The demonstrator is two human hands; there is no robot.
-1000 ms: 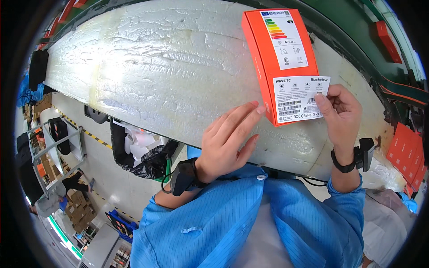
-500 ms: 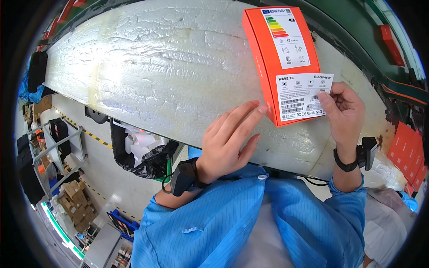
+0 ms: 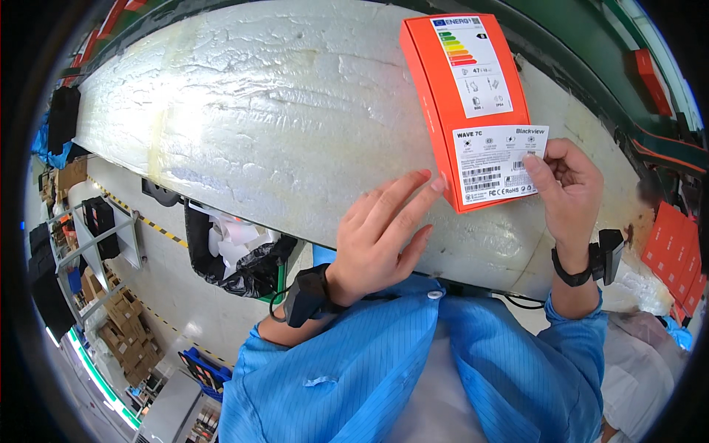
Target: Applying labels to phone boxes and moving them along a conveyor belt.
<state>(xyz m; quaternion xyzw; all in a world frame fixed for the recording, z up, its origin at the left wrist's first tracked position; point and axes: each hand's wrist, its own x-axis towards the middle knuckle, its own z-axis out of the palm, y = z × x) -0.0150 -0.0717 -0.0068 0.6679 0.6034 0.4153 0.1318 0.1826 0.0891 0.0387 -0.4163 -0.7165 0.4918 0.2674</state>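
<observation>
Nearest us, our left hand (image 3: 380,240) lies open, fingertips touching the lower left corner of the flat orange cardboard box (image 3: 465,103). Our right hand (image 3: 565,188) pinches the white barcode label (image 3: 500,164), which now sits squarer on the box's lower end than a second ago, so the sticking looks nearly finished. The box lies on the white wrapped surface (image 3: 258,125). More orange boxes (image 3: 673,255) are stacked far right, well apart; nothing blocks us.

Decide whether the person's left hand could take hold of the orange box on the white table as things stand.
Probably yes. The left hand already has fingertips at the lower left edge of the orange box on the white table, with nothing between them. The right hand only pinches the white label.
</observation>
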